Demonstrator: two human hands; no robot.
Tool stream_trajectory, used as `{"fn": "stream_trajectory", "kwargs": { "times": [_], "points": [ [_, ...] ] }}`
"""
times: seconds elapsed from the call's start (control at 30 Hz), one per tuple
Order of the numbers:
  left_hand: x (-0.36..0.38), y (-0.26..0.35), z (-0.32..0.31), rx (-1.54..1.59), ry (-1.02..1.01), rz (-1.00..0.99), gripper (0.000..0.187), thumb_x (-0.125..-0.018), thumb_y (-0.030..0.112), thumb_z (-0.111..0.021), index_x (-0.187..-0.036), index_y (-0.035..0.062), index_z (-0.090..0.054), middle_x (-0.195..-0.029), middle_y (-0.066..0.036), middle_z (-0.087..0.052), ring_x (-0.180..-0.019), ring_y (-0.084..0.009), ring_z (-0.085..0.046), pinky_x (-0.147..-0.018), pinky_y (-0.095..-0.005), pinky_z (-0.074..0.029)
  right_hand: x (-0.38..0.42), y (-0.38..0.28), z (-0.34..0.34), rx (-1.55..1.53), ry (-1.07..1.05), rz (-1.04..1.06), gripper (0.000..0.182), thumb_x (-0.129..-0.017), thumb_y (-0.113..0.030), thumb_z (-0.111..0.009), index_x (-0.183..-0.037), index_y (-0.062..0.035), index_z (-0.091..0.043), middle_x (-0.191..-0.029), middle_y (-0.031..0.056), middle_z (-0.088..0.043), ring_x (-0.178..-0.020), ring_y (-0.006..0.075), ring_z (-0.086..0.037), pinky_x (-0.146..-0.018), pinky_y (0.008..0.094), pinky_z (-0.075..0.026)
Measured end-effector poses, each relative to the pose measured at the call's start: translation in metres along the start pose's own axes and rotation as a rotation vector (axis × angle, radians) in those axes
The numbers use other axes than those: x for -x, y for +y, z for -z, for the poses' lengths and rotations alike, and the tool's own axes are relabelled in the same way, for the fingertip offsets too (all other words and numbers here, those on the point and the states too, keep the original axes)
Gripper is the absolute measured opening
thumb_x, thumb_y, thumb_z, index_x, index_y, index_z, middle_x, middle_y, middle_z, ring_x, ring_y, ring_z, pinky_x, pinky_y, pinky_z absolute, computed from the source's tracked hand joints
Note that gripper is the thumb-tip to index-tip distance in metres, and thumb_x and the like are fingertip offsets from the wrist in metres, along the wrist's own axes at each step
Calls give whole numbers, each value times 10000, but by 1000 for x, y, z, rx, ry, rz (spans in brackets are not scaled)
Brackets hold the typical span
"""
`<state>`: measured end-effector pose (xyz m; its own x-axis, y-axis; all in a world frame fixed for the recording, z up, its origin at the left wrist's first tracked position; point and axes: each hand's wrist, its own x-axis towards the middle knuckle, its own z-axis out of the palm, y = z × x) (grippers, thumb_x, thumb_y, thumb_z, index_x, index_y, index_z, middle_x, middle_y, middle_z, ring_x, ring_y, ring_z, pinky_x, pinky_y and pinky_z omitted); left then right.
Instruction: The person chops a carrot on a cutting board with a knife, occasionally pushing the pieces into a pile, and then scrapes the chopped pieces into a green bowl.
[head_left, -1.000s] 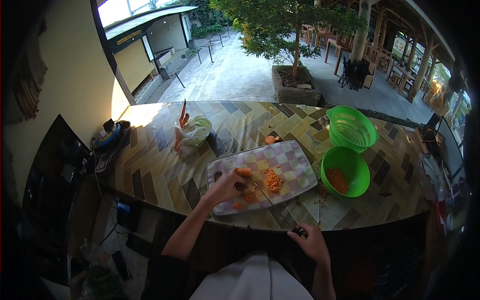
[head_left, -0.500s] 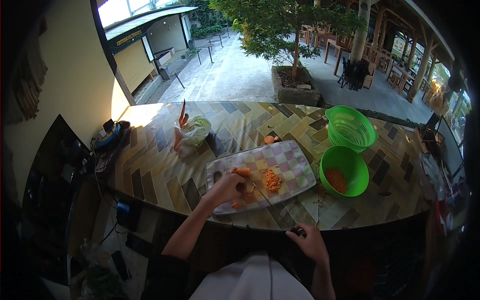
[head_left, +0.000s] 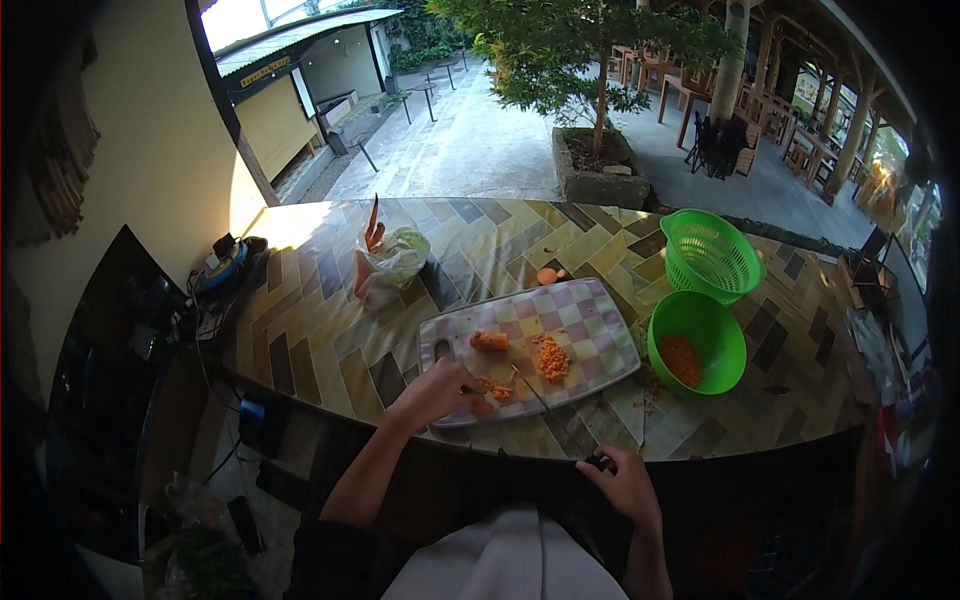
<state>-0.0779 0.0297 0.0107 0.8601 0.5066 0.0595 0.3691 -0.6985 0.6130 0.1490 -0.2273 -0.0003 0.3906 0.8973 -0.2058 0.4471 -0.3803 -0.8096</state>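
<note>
A checkered cutting board [head_left: 600, 350] lies on the table. My left hand [head_left: 440, 392] is over its near left part, fingers curled together beside a carrot slice [head_left: 482, 408] and some carrot bits [head_left: 496, 388]; whatever the fingertips hold is hidden. In my right hand [head_left: 624, 482], at the table's front edge, is the dark handle of a knife [head_left: 532, 390], whose blade points forward and left over the board. A thick carrot piece [head_left: 489, 341] lies behind my left hand. Right of it sits a heap of chopped carrot [head_left: 552, 359].
A green bowl [head_left: 725, 345] with chopped carrot stands right of the board, a green colander [head_left: 712, 255] behind it. A plastic bag [head_left: 395, 262] with carrots is at the back left. Carrot ends [head_left: 548, 275] lie behind the board. A cable reel [head_left: 222, 262] sits at the left wall.
My left hand has moved off the thick carrot piece, toward the board's near left edge and the small bits. The right hand and knife hold nearly the same place. The view has shifted slightly.
</note>
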Motion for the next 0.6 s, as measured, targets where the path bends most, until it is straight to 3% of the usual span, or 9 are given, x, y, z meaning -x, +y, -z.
{"fn": "stream_trajectory", "kwargs": {
  "times": [0.2,0.4,0.6],
  "points": [
    [-21,1,-9,5,105,-32,173,-792,98,-719,-942,16,-747,-881,-166,-702,-819,-312,-674,-760,-394,-522,-1,-2,-1,16,-6,-5,421,-838,-352,-757,-937,40,-642,-710,188,-625,-640,262,-611,-620,361,-470],
    [-38,1,-22,-65,-26,-60,163,-736,71,-711,-887,17,-738,-822,-172,-661,-815,-329,-646,-776,-398,-507,3,1,0,-2,-1,-4,435,-841,-357,-754,-945,49,-640,-766,211,-651,-704,294,-649,-667,371,-493],
    [-43,0,-19,-44,-127,-75,151,-746,68,-684,-880,25,-739,-841,-144,-659,-848,-305,-637,-787,-395,-502,7,9,0,-9,16,-2,444,-845,-361,-751,-949,54,-635,-814,220,-663,-747,306,-661,-701,375,-502]
  ]
}}
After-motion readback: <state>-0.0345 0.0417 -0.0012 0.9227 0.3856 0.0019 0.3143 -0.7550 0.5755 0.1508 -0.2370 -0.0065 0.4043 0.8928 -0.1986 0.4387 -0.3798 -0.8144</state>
